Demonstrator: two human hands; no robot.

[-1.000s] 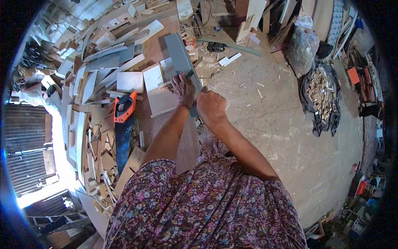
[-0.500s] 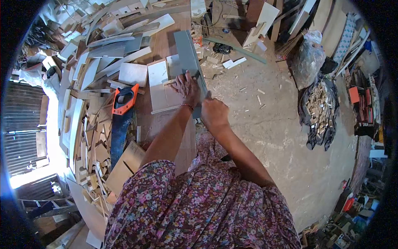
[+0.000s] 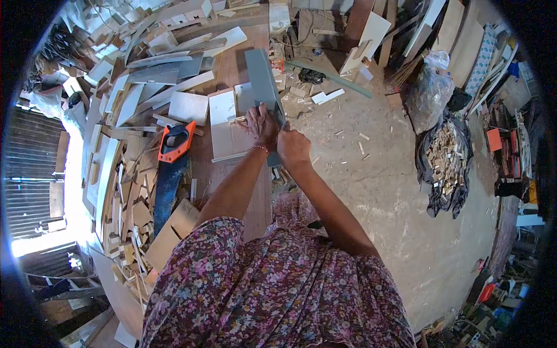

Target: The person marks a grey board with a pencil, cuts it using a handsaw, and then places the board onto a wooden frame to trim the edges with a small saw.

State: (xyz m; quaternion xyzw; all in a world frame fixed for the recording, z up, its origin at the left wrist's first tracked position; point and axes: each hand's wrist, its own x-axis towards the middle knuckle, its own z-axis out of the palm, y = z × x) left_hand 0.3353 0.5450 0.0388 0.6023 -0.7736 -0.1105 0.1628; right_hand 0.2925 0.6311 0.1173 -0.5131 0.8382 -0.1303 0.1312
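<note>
Grey board [image 3: 259,72], long and narrow, lying along the right edge of the bench [image 3: 255,197], its far end pointing away from the person and its near end under the hands. Left hand [image 3: 261,124] pressed palm down on the board, fingers apart and flat; a thin bracelet [image 3: 259,149] circles the wrist. Right hand [image 3: 293,148] set at the board's near right edge, fingers curled together into a fist; whether they enclose anything cannot be told. Pale panel [image 3: 223,130] just left of the board, touching it and partly under the left hand. Handsaw [image 3: 176,145] with an orange and black handle farther left on the bench, blade pointing toward the person; any marking on it is too small to read. Offcuts [image 3: 133,197], pale strips and plates of wood, heaped over the left and far parts of the brown bench top. Flowered garment [image 3: 272,290] of the person fills the lower foreground. Concrete floor [image 3: 394,191] to the right, strewn with chips near the bench. Clear plastic bag [image 3: 429,93] and a dark sheet [image 3: 444,153] holding small wood pieces lie well apart from the bench, beside leaning planks [image 3: 371,29]. Corrugated wall [image 3: 32,174] at far left, with bright daylight beside it.
</note>
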